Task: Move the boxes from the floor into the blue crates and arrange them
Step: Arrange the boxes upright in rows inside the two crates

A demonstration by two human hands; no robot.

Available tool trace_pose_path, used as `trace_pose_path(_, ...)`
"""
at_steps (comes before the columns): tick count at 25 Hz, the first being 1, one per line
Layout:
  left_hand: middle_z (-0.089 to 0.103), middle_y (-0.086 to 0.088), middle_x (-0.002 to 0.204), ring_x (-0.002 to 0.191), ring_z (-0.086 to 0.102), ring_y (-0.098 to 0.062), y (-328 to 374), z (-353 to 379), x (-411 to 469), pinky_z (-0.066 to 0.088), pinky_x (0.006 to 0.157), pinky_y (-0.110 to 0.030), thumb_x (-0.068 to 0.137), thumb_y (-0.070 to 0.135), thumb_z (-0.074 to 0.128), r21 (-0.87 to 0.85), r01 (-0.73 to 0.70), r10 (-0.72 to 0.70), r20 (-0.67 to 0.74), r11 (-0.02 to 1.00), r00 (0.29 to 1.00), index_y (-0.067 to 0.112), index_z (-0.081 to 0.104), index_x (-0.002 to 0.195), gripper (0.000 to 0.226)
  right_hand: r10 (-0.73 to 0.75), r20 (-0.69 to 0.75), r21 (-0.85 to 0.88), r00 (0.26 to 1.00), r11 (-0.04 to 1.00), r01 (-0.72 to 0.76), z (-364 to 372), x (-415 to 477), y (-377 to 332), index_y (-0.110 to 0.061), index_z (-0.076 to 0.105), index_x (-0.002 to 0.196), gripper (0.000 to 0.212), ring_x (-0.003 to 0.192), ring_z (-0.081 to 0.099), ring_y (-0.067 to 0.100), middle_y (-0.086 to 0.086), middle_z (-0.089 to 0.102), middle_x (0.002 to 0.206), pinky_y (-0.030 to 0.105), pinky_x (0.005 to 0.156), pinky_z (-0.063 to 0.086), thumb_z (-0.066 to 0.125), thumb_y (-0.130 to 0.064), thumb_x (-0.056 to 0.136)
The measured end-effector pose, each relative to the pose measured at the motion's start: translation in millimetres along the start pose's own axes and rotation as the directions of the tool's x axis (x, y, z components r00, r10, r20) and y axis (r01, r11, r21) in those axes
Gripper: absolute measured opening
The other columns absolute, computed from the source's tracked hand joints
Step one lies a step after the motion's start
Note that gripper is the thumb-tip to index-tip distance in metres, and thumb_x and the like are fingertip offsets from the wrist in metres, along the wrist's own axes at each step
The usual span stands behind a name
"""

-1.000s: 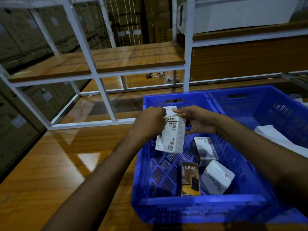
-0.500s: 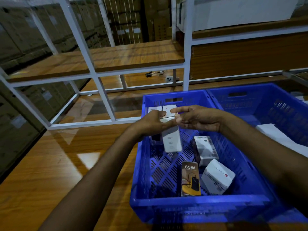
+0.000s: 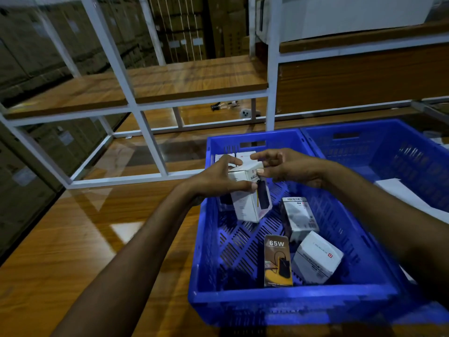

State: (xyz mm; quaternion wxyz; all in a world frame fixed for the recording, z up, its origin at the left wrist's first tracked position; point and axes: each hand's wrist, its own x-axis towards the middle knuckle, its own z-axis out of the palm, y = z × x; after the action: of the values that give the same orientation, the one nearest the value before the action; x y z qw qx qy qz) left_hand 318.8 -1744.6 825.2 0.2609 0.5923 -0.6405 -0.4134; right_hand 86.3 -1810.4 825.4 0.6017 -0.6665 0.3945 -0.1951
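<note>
Both hands gripping white box [image 3: 250, 190] over blue crate [image 3: 291, 305]: left hand [image 3: 218, 178] wrapping its side, right hand [image 3: 286, 166] pinching its top. Loose boxes [image 3: 315, 256] lying below right hand; a careless release risks box toppling crooked.

My left hand [image 3: 220, 181] covers the upper near face of the white box [image 3: 250, 198] I hold, so only "HALLE" of its print shows, and my right hand [image 3: 289, 167] hides its top far corner. Behind both hands, two white boxes [image 3: 239, 156] against the far wall of the blue crate [image 3: 291, 302] show only their top edges. The second blue crate [image 3: 388, 152] runs off the right edge, and my right forearm crosses the white sheet [image 3: 403, 193] in it. Small print on the grey box [image 3: 300, 216] is too blurred to read. The small dark objects [image 3: 223, 105] on the far shelf are too small to identify.
</note>
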Motion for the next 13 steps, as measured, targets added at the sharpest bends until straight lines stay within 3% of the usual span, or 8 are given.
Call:
trace_pose_path(4, 0.067, -0.002, 0.125, 0.111, 0.069, -0.016, -13.4, 0.1, 7.4, 0.057, 0.095, -0.044, 0.059, 0.044, 0.095, -0.142, 0.009, 0.0, 0.061, 0.99, 0.998, 0.026, 0.051, 0.125, 0.081, 0.033, 0.196, -0.065, 0.98, 0.998, -0.021, -5.2, -3.3, 6.9, -0.02, 0.057, 0.141, 0.046, 0.119, 0.066, 0.016, -0.001, 0.069, 0.131, 0.03, 0.09, 0.055, 0.067, -0.012, 0.096)
trace_pose_path(8, 0.069, 0.001, 0.123, 0.109, 0.07, -0.017, -17.5, 0.9, 15.3, 0.057, 0.096, -0.043, 0.072, 0.035, 0.091, -0.16, -0.033, 0.042, 0.054, 0.987, 0.998, 0.021, 0.062, 0.125, 0.063, 0.036, 0.08, -0.065, 0.996, 0.997, -0.031, -9.3, 3.7, 17.3, -0.02, 0.064, 0.133, 0.046, 0.124, 0.064, 0.024, -0.001, 0.071, 0.127, 0.05, 0.107, 0.05, 0.075, -0.026, 0.088)
trace_pose_path(11, 0.072, 0.002, 0.118, 0.104, 0.071, -0.013, -18.5, -2.5, 15.6, 0.058, 0.086, -0.029, 0.081, 0.029, 0.085, -0.2, -0.043, 0.06, 0.079, 0.979, 0.995, 0.022, 0.068, 0.123, 0.046, 0.065, 0.03, -0.06, 0.997, 0.996, -0.063, -14.3, 6.4, 22.4, -0.021, 0.067, 0.13, 0.041, 0.124, 0.061, 0.028, 0.004, 0.069, 0.13, 0.051, 0.105, 0.049, 0.071, -0.036, 0.092)
trace_pose_path(13, 0.074, 0.006, 0.11, 0.097, 0.07, -0.009, -21.6, -2.9, 15.8, 0.057, 0.079, -0.025, 0.083, 0.027, 0.083, -0.177, -0.038, 0.055, 0.093, 0.983, 0.994, 0.022, 0.07, 0.123, 0.042, 0.095, 0.026, -0.059, 0.995, 0.994, -0.093, -16.5, 5.2, 25.3, -0.021, 0.067, 0.129, 0.045, 0.115, 0.062, 0.027, 0.009, 0.067, 0.132, 0.045, 0.099, 0.053, 0.074, -0.04, 0.088)
